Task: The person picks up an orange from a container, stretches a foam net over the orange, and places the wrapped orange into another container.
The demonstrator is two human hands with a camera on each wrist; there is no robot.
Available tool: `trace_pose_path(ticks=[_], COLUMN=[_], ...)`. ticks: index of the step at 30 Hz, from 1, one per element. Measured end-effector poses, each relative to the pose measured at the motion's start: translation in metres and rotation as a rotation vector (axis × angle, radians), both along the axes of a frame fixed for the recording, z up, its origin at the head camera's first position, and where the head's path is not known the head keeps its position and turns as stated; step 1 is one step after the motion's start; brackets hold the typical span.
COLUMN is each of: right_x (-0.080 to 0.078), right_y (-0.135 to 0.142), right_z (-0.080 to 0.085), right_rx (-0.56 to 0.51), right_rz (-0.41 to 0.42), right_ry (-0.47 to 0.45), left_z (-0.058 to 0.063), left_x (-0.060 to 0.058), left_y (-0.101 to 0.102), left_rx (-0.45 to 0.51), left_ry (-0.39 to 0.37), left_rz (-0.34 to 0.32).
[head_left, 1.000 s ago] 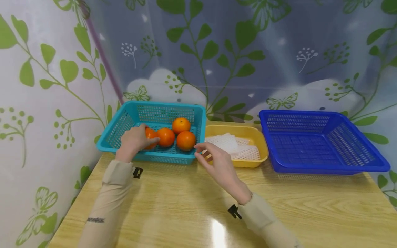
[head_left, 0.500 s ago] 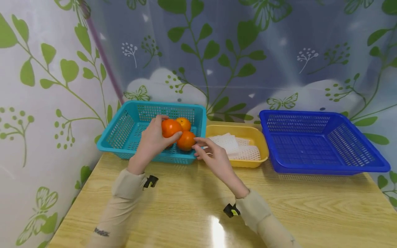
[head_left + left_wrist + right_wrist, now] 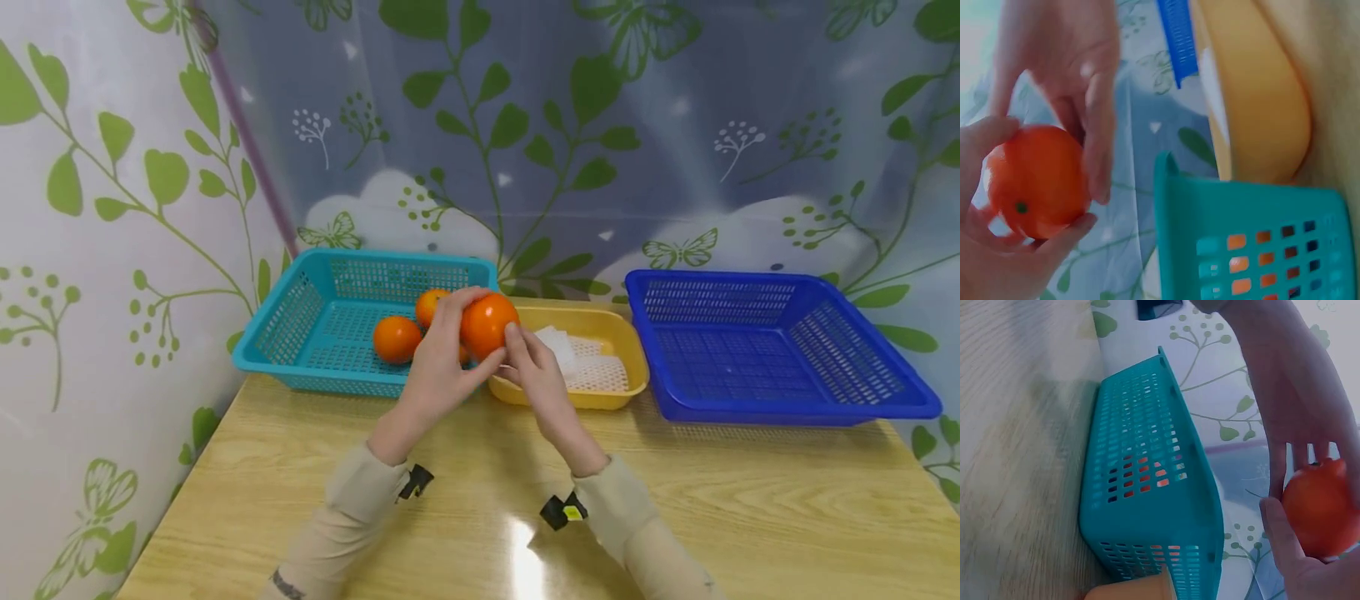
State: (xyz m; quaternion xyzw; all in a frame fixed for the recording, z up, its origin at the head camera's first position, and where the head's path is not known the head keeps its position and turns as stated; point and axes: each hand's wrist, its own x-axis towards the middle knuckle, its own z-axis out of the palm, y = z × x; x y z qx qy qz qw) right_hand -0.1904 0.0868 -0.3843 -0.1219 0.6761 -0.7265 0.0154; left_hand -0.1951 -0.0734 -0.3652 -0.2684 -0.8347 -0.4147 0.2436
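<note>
My left grip [image 3: 437,368] and right grip [image 3: 543,379] hold an orange [image 3: 489,322]. More oranges [image 3: 397,339] sit in the teal basket [image 3: 330,340].

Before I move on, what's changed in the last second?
The left hand has carried an orange fruit up and rightward out of the teal basket, and the right hand now touches it. The other fruits remain in the teal basket; the yellow tray and blue basket stayed put.

The head view is bright and fairly crisp, white glare marking the tabletop [image 3: 487,487]; both wrist views look bluish, soft and hazy.
</note>
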Motion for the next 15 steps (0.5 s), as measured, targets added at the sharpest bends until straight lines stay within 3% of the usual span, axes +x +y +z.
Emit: trace_pose_path(ticks=[3,7,10,15], right_x=[0.000,0.000,0.002,0.011], right_y=[0.007,0.019,0.030,0.051], right_z=[0.003,0.008,0.011,0.012], right_rx=[0.036,0.106,0.161,0.274], right_rz=[-0.054,-0.084,-0.074,-0.057], right_ry=[0.020,0.063,0.095,0.161], left_z=[-0.006,-0.009,-0.009,-0.007], left_x=[0.003,0.005,0.006,0.008], left_y=[0.009,0.014,0.014,0.016], left_rx=[-0.027,-0.039,-0.061,-0.104], left_ry=[0.080,0.104,0.060,-0.078], left_rz=[-0.050,-0.090,-0.120,-0.181])
